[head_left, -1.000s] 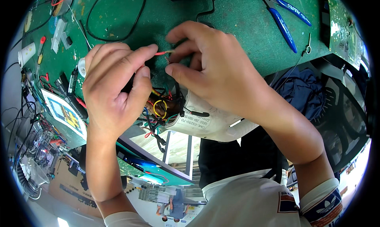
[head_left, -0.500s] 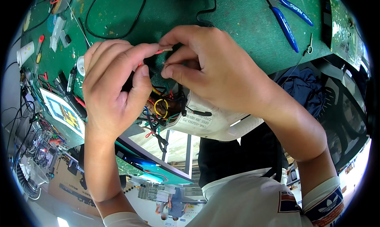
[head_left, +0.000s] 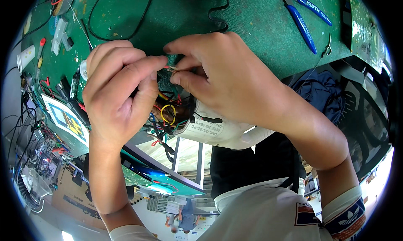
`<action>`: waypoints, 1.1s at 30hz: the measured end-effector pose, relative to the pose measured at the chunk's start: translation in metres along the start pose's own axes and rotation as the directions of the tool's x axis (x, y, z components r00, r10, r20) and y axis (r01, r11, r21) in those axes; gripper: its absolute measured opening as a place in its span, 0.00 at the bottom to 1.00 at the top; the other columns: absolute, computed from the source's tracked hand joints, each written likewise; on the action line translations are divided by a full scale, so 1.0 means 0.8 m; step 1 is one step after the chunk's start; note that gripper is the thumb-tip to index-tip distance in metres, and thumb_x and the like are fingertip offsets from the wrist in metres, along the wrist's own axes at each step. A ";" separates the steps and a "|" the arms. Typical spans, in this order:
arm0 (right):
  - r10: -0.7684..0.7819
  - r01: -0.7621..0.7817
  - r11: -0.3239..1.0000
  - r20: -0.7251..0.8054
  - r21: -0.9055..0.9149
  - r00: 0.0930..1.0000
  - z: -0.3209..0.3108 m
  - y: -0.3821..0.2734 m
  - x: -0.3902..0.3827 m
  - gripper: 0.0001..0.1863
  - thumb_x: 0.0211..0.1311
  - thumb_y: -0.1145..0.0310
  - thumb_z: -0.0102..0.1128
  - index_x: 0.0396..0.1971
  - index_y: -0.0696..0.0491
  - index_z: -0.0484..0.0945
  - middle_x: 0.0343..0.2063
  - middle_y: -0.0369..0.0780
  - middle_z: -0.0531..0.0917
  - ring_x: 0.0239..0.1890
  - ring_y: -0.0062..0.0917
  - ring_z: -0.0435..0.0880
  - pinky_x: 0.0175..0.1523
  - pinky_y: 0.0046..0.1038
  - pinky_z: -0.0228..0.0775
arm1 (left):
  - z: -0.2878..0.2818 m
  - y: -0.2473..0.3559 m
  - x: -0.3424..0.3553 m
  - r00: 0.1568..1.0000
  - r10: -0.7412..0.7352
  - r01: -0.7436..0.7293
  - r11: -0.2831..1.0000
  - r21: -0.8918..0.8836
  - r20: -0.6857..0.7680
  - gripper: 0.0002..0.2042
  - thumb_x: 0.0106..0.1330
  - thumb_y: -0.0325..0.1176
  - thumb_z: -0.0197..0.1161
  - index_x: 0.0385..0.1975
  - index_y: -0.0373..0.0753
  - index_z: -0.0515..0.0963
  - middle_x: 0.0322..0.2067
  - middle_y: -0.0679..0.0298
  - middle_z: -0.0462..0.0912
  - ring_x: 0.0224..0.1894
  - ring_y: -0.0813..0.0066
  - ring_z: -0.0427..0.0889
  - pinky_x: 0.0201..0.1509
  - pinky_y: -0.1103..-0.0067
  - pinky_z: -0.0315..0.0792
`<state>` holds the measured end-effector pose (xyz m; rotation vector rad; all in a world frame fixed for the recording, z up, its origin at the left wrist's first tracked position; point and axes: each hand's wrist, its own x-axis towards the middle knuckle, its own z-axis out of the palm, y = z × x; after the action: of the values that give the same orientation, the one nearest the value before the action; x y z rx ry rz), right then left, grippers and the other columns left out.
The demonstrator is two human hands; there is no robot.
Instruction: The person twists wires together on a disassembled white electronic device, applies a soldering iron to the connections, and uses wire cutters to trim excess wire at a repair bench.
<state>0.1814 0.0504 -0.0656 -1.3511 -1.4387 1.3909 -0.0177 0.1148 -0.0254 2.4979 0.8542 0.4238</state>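
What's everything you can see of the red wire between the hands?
This thin red wire, plastic-coated by its look, shows a short length, ending in pale coppery stripped strands. The left hand holds it above the green tabletop; the end reaches the fingertips of the right hand, though whether they grip it is unclear.

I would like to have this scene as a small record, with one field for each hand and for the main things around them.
left hand: thumb and forefinger pinch a red wire
right hand: thumb and fingers at the wire's bare-looking end; exact grip unclear
white housing: below the hands, coloured wires at its left end
yellow wire loop: among those wires
blue-handled tool: upper right, handles spread
surface: green tabletop
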 end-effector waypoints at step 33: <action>-0.030 0.029 0.999 0.004 0.045 1.000 0.000 0.001 -0.001 0.07 0.54 0.77 0.67 0.33 0.63 0.86 0.28 0.54 0.86 0.33 0.48 0.87 0.41 0.39 0.81 | -0.002 0.003 0.002 0.999 -0.022 0.022 1.000 0.005 0.026 0.09 0.49 0.20 0.66 0.30 0.37 0.83 0.30 0.62 0.79 0.38 0.60 0.79 0.45 0.68 0.71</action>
<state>0.1813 0.0498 -0.0664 -1.2943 -1.4163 1.3997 -0.0160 0.1150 -0.0226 2.4905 0.8729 0.3811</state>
